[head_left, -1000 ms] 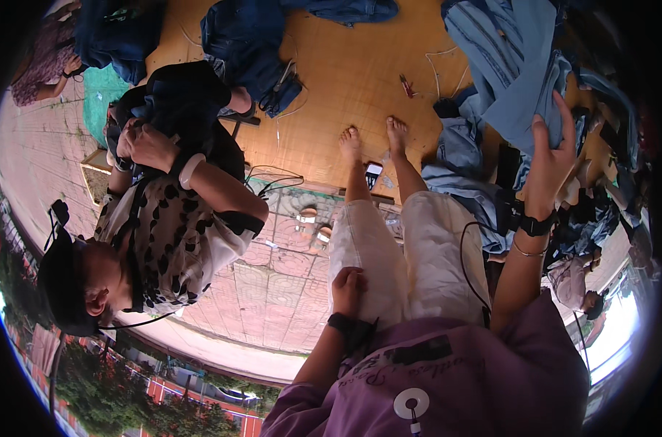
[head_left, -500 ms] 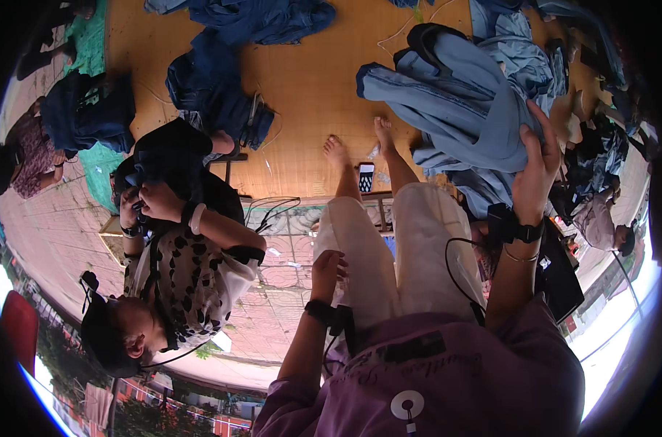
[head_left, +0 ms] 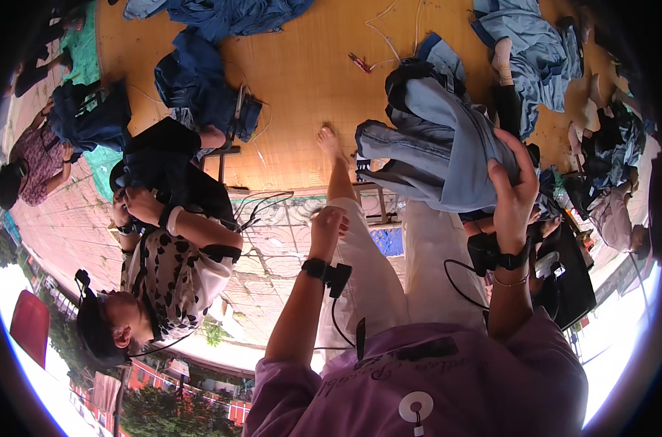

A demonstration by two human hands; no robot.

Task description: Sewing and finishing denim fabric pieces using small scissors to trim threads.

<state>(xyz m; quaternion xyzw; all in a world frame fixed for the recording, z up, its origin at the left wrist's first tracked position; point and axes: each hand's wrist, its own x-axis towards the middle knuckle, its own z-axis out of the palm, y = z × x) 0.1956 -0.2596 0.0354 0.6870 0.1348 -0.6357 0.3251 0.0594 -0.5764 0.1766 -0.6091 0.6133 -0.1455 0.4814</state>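
Observation:
My right hand (head_left: 515, 193) grips a folded light-blue denim garment, apparently a pair of jeans (head_left: 447, 146), with fingers on top at its right end. The cloth hangs above my right leg and hides my right foot and most of the phone (head_left: 363, 169). Some dark denim shows at its far end. My left hand (head_left: 329, 227) is raised over my left knee, its fingers curled in, with no object visible in it.
Small red-handled snips (head_left: 359, 63) and white cord lie on the tan mat (head_left: 302, 80). A light denim pile (head_left: 538, 62) is far right, dark denim (head_left: 192, 73) far left. A person (head_left: 178, 255) sits at my left. Black cables (head_left: 258, 207) trail beside my leg.
My right hand has drawn the jeans nearer and left, off the light pile and over my right foot and the phone. The snips now show. My left hand has risen slightly, fingers more curled.

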